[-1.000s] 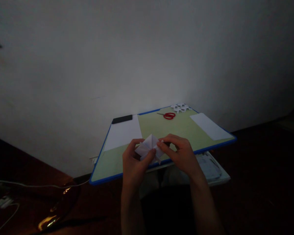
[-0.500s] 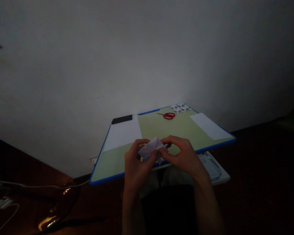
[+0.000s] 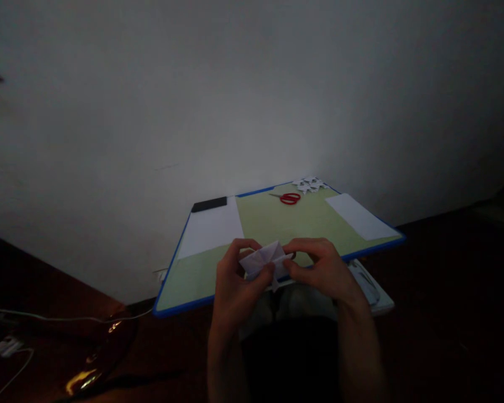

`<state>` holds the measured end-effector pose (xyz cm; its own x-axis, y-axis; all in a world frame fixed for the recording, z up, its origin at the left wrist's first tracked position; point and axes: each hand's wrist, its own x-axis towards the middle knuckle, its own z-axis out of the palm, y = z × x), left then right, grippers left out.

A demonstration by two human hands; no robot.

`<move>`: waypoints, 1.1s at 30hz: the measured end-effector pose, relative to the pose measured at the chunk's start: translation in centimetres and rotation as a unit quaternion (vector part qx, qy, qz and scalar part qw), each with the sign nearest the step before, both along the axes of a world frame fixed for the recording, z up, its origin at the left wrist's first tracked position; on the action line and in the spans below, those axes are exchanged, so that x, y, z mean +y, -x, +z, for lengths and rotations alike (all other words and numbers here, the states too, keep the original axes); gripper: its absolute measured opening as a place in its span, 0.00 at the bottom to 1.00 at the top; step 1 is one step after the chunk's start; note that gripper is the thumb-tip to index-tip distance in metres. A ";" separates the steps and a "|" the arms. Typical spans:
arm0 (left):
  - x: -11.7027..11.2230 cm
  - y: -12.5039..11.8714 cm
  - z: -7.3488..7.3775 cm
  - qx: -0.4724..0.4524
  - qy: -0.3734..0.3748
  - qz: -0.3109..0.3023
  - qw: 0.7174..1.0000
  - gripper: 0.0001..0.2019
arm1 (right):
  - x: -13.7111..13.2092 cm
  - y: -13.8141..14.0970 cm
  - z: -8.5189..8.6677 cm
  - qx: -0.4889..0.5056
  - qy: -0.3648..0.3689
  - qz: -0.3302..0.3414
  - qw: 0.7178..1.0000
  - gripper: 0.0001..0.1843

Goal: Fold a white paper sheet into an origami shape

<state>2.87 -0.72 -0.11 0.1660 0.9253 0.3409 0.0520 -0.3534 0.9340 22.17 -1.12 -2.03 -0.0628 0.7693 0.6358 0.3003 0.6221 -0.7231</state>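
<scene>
Between my two hands is a small piece of folded white paper (image 3: 260, 259) with pointed flaps, held above the near edge of a green table (image 3: 273, 221) with a blue rim. My left hand (image 3: 237, 282) pinches it from the left, thumb across its front. My right hand (image 3: 323, 268) grips a flap on its right side between thumb and index finger. The other fingers of both hands are partly hidden behind the paper. Farther back lie red-handled scissors (image 3: 289, 198), and at the far right corner several folded white paper shapes (image 3: 308, 184) are grouped.
A white sheet (image 3: 212, 229) lies on the table's left, with a dark flat object (image 3: 209, 204) at its back edge. Another white paper stack (image 3: 361, 216) lies on the right. Under the table's right side, a tray (image 3: 372, 288) sticks out. The wall (image 3: 252, 101) stands behind.
My right hand has moved slightly right and its thumb now sits on the right flap. The folded paper has turned a little and its folds are spread wider. Other things stay put.
</scene>
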 end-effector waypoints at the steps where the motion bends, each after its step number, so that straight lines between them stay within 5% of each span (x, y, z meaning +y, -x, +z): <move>1: -0.1 0.0 0.0 -0.005 0.001 -0.003 1.000 0.17 | 0.0 -0.1 -0.1 0.003 0.000 0.004 1.000 0.09; 7: 0.2 0.0 -0.1 -0.047 0.009 0.003 0.999 0.19 | 0.3 -0.6 -0.8 0.052 -0.008 0.022 0.998 0.17; 14: 1.5 -0.1 -1.0 -0.138 0.007 0.142 0.980 0.24 | 0.6 0.4 -0.8 0.132 0.061 0.034 0.989 0.23; 16: 1.6 -0.4 -1.1 -0.136 0.002 0.141 0.981 0.24 | 0.8 1.2 -0.7 0.115 0.075 0.042 0.990 0.27; 24: 1.2 -0.5 -1.0 -0.091 -0.002 0.066 0.994 0.18 | 1.3 1.7 -0.8 0.162 0.093 0.028 0.982 0.16; 33: 1.1 -1.0 -0.4 -0.068 -0.030 0.077 0.994 0.13 | 1.0 2.1 -0.1 0.132 0.089 0.013 0.987 0.09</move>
